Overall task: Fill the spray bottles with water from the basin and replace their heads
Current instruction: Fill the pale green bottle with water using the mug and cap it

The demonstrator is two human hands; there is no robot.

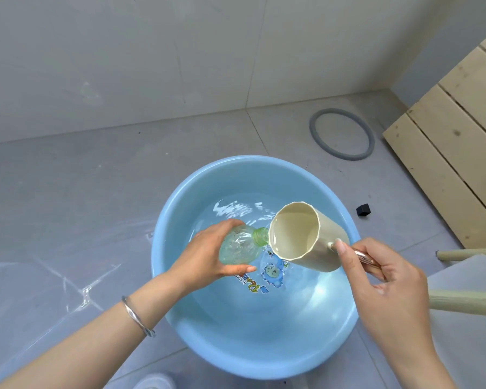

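While the left hand wraps its fingers around a clear green-necked plastic bottle, tilted over the round blue plastic basin of water, the right hand pinches the metal handle of a beige plastic cup, its rim tipped against the bottle mouth just beyond the left fingertips.

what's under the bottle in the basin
Water and the blue basin floor with a cartoon print; the left hand and bottle cover part of its lettering.

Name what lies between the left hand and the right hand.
In the head view: the bottle gripped by the left hand, then the tilted cup whose handle the right hand holds.
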